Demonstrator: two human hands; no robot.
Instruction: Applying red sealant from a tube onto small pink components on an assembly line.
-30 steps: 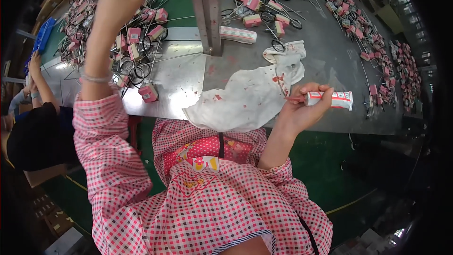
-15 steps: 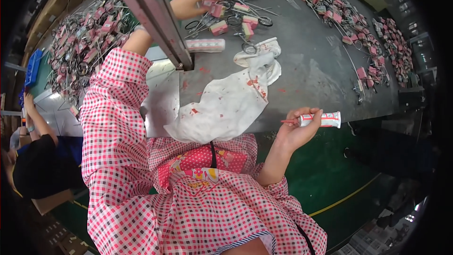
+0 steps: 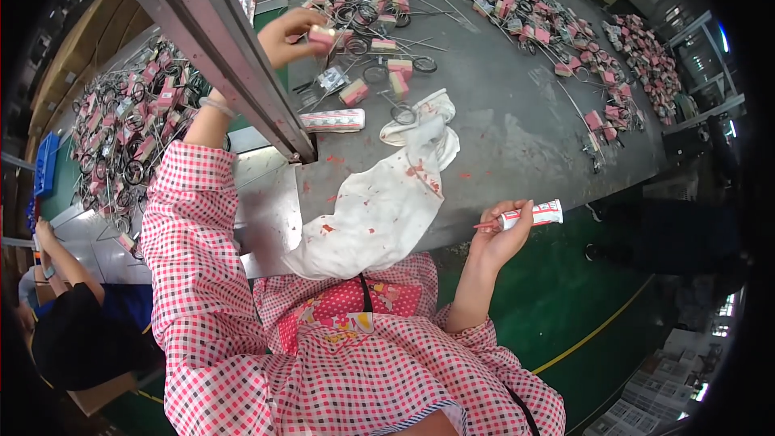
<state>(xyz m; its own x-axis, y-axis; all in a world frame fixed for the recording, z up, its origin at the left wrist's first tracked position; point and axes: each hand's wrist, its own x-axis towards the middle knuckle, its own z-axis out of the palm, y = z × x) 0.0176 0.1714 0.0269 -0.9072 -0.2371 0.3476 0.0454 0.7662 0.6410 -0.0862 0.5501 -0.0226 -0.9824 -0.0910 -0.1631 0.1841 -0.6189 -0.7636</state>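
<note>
My left hand [image 3: 289, 37], stretched out past the upright post, is closed on a pink-and-cream block [image 3: 322, 35] above the near pile. Around it on the table lie similar blocks [image 3: 353, 92] with coiled black leads and thin metal rods. My right hand [image 3: 504, 230], over the table's front edge, grips a white-and-red squeeze tube [image 3: 539, 214]. The tube's red nozzle [image 3: 484, 226] points left. Between my hands a white cloth [image 3: 379, 214] with red stains is spread on the table, touching neither hand.
A metal post [image 3: 218, 48] rises beside my left forearm. Another tube [image 3: 333, 120] lies at its foot. Heaps of the same parts cover the left table [image 3: 137, 121] and the right side [image 3: 525, 16]. At far left, a co-worker's arm [image 3: 64, 258] shows near a blue bin [image 3: 46, 163].
My left hand has come up from the pile with a block in its fingers. My right hand still holds the tube. The whole view has shifted, showing more of the table's far side.
</note>
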